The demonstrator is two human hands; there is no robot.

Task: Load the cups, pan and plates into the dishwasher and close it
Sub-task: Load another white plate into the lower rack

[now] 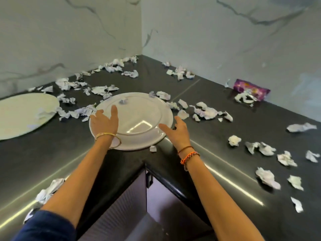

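Right now both hands are out over a large white plate (137, 119) that lies flat on the dark counter (217, 108), close to the counter's inner front corner where its two runs meet. The left hand (104, 121) is spread, fingers straight, lying over the plate's left rim; whether the palm actually presses down I cannot tell. The right hand (178, 130) is spread too, fingers loosely fanned just beside the right rim, and it does not appear to hold anything yet.

A second plate (22, 113) sits further along the left run, near the left edge of view. Crumpled paper scraps (208, 112) are strewn over the counter all round both plates, a couple of bits resting on the near plate's far rim, and a purple wrapper (251, 88) lies by the right wall.

The plate looks glazed and stiff — likely fairly heavy for its width, slippery to the touch and apt to chip or break if dropped. Since it lies flat, a fingertip probably has to slip under the rim; taking it at opposite edges, left and right, seems the surest hold. The scraps on it would probably slide off when it tilts.

No dishwasher, cups or pan are in view.
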